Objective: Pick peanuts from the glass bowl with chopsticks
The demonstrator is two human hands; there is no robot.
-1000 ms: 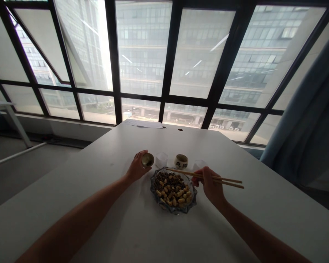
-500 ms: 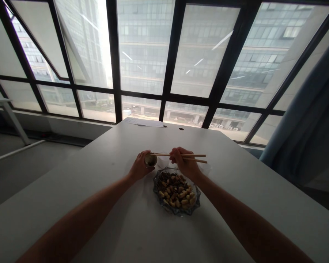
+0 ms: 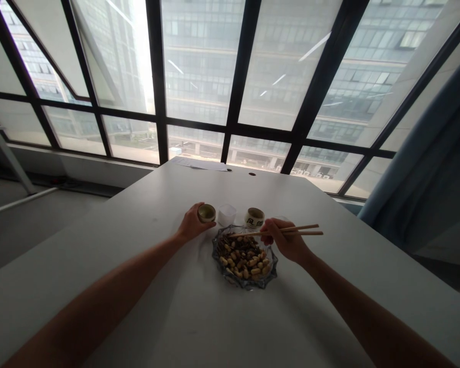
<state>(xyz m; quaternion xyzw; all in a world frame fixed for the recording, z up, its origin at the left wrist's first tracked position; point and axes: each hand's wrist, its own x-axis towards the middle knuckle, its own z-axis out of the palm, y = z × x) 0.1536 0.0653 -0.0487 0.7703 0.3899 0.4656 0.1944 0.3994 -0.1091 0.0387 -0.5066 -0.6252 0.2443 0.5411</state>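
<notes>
My left hand point(image 3: 192, 223) is wrapped round a small cup point(image 3: 207, 213), its mouth tilted a little toward me. In my right hand point(image 3: 285, 239) is a pair of chopsticks point(image 3: 301, 230), their tips over the far left part of a glass bowl point(image 3: 272, 276). Peanuts point(image 3: 249, 266) and darker, thin brown pieces fill that bowl; whether the tips touch them I cannot tell. Just beyond its rim stand a small white translucent container point(image 3: 227, 215) and a second cup point(image 3: 254, 218) with dark characters on its side. Another clear item behind my right hand is mostly hidden.
The white table point(image 3: 168, 306) runs up to a large black-framed window. White papers point(image 3: 203, 164) lie at its far edge, near a dark round hole point(image 3: 252, 174). A blue curtain point(image 3: 421, 148) hangs on the right. Part of another table point(image 3: 13, 158) shows at far left.
My right hand has moved right and nearer, bringing the chopstick tips from the cup's mouth to over the bowl. The second cup has come into view. My left hand still holds its cup.
</notes>
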